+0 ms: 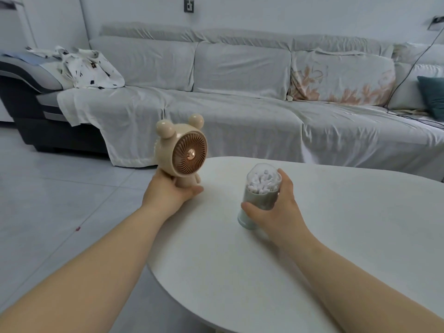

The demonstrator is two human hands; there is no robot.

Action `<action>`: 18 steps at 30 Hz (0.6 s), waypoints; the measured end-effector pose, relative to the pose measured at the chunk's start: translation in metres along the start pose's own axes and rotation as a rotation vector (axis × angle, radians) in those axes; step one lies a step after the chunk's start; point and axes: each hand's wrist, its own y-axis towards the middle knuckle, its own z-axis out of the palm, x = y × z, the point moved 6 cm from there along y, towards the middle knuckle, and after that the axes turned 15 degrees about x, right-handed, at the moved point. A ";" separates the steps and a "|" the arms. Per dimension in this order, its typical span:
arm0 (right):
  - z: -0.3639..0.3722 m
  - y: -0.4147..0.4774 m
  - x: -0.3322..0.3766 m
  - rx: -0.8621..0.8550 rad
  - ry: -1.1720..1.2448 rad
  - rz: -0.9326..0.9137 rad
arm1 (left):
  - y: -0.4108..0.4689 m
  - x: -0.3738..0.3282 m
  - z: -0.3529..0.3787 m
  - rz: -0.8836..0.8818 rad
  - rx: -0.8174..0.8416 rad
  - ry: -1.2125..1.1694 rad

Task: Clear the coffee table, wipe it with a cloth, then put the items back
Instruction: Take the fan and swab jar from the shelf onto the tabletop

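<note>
Plainly two items in two grips over a pale rounded surface [312,236]. At the far left edge of that surface, left hand [168,193] wrapped around the legs and base of a beige bear-shaped fan [182,147], thumb across the near side of its feet, fingers tucked behind; fan upright, two round ears on top, brown ribbed grille facing near and right with a shiny copper hub at centre. Unclear whether its feet touch the surface or hang just above the edge. Further right, right hand [276,207] clamped on a cotton swab jar [260,188], thumb on the near left side, fingers curled round the far right side; jar tilted slightly to the right, clear domed lid above, grey-green lower body, white swab tips packed under the lid. Base of the jar at or just above the surface, contact not certain. Both forearms bare, reaching in from the near corners. Beyond the surface, a long sofa [240,92] under a white cover, a floral cushion [341,78] toward the right, a spotted white cloth [91,70] bundled on the far left armrest, a dark cable [408,68] trailing down at far right. Pale tiled floor [60,188] on the left.
</note>
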 end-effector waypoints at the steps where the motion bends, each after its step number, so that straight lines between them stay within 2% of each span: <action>1: 0.001 0.001 0.000 0.018 0.022 -0.001 | 0.008 0.003 0.001 -0.024 -0.015 0.009; 6: 0.007 0.011 -0.002 0.100 0.099 0.005 | 0.030 0.014 0.001 -0.179 -0.210 0.059; 9: 0.012 0.016 -0.002 0.158 0.140 0.019 | 0.033 0.014 0.004 -0.217 -0.266 0.070; 11: 0.014 0.016 -0.002 0.179 0.176 0.021 | 0.033 0.016 0.004 -0.216 -0.247 0.077; 14: 0.014 0.014 -0.002 0.204 0.189 0.025 | 0.034 0.017 0.005 -0.167 -0.131 0.046; 18: 0.017 0.011 0.004 0.233 0.193 0.011 | 0.019 0.011 -0.001 -0.121 -0.059 -0.181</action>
